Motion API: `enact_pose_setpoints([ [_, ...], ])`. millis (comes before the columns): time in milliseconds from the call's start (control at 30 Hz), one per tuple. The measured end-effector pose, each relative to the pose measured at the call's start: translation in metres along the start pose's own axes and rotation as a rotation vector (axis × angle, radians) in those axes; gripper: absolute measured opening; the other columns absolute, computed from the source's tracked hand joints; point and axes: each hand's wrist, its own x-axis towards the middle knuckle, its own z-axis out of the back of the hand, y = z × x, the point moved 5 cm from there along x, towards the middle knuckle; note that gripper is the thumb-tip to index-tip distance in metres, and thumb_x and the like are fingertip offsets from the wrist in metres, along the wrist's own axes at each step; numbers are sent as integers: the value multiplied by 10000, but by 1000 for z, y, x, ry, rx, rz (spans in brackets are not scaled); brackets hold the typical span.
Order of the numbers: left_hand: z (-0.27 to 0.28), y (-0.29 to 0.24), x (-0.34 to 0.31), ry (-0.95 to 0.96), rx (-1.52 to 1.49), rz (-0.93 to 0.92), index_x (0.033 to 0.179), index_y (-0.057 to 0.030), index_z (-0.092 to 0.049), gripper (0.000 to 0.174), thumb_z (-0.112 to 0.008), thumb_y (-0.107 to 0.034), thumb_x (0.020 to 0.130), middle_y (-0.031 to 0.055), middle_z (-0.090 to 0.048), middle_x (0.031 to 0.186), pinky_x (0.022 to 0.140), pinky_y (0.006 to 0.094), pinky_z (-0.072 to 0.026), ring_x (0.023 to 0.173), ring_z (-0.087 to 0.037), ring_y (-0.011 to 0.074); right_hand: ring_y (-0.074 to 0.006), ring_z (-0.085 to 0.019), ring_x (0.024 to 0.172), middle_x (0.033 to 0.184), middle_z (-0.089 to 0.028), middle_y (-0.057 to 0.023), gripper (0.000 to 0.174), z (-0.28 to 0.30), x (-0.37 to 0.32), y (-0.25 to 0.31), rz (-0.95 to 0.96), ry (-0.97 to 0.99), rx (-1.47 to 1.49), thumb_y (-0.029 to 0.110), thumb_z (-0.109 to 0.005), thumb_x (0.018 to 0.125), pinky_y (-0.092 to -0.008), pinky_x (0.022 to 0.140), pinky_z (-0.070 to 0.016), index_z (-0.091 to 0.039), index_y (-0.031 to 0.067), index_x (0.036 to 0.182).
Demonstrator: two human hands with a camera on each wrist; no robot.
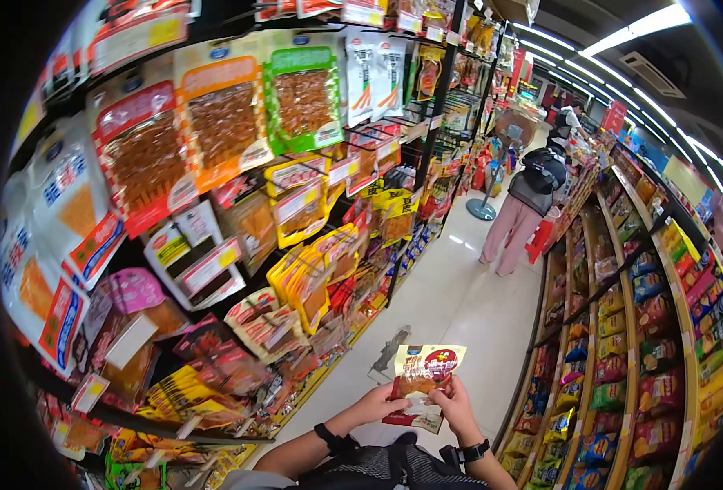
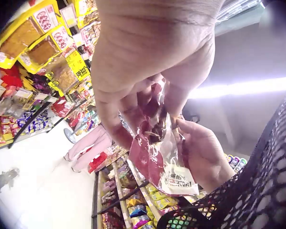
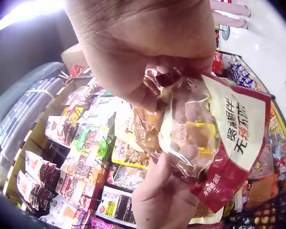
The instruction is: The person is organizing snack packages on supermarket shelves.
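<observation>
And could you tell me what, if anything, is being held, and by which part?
A clear-windowed snack packet, held at its lower sides by the left hand and right hand.

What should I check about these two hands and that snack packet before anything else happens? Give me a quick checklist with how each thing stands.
1. Left hand gripping the packet: ok, it pinches one side.
2. Right hand gripping too: ok, it pinches the opposite side.
3. Packet clear of the hanging packs: ok, it is held apart from them, out over the floor.
4. Packet still sealed all round: cannot tell, fingers and glare cover parts of the edges.
5. A hand free for something else: not ok, both are on the packet.
6. Aisle ahead free of people: not ok, someone in pink trousers stands there.
</observation>
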Motion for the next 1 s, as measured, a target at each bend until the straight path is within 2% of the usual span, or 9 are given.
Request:
enact_pose_setpoints([
  [300, 34, 15, 180, -97, 37, 51, 1291, -19, -536, 335, -604, -135, 984, 62, -679, 1086, 868, 300, -531, 978, -644, 129, -100, -635, 788, 935, -632, -26, 278, 99, 174, 11, 12, 109, 10, 1, -642, 882, -249, 709, -520, -538, 16, 1139],
  [367, 38, -5, 232, -149, 30, 27, 1271, -23, -556, 314, -608, -142, 984, 50, -679, 1061, 863, 298, -531, 967, -645, 127, -92, -625, 801, 946, -632, -19, 306, 126, 221, 29, 31, 114, 28, -3, -650, 876, -248, 719, -514, -538, 16, 1160],
  [400, 36, -23, 258, -172, 37, 41, 1279, -26, -557, 351, -638, -148, 960, 13, -675, 1006, 796, 275, -527, 882, -629, 90, -85, -618, 820, 959, -636, -16, 339, 137, 243, 47, 35, 127, 13, -6, -653, 874, -244, 730, -509, -536, 15, 1191],
  [433, 35, -31, 284, -195, 13, 30, 1271, -22, -567, 336, -632, -145, 965, 6, -670, 1004, 799, 276, -527, 886, -626, 91, -78, -621, 844, 986, -648, -28, 369, 157, 260, 69, -7, 145, -196, 1, -655, 877, -238, 735, -510, -527, 11, 1223],
  [500, 37, -47, 337, -184, 56, -40, 1227, -15, -591, 297, -640, -134, 958, 12, -675, 1015, 811, 269, -528, 901, -627, 91, -98, -616, 946, 1082, -651, -45, 378, 182, 304, 88, 99, 198, 46, 10, -618, 916, -263, 798, -516, -500, 6, 1275],
  [533, 29, -76, 358, -222, 17, -44, 1207, -14, -593, 276, -635, -122, 956, 21, -684, 1003, 801, 270, -533, 890, -637, 96, -99, -616, 950, 1100, -652, -49, 381, 196, 324, 102, 79, 207, 36, 10, -613, 922, -265, 802, -516, -495, 5, 1284],
  [667, 34, -103, 429, -271, -41, -36, 1194, -5, -592, 262, -629, -110, 957, 43, -699, 986, 803, 278, -546, 878, -659, 112, -103, -618, 962, 1148, -653, -61, 389, 230, 383, 141, 72, 249, 101, 12, -598, 941, -269, 812, -518, -481, 1, 1312],
  [800, 43, -114, 489, -264, -109, -53, 1176, 2, -589, 246, -627, -95, 953, 64, -707, 1004, 798, 281, -548, 889, -667, 122, -104, -620, 969, 1148, -656, -63, 391, 259, 442, 153, 110, 263, 162, 15, -597, 948, -266, 810, -516, -480, 0, 1321],
  [1000, 83, -106, 605, -263, -59, -68, 1174, 12, -588, 252, -631, -92, 949, 70, -703, 979, 794, 286, -548, 871, -665, 123, -88, -614, 925, 1099, -655, -47, 370, 302, 546, 171, 146, 197, 19, 7, -615, 939, -245, 792, -505, -496, -2, 1288],
])
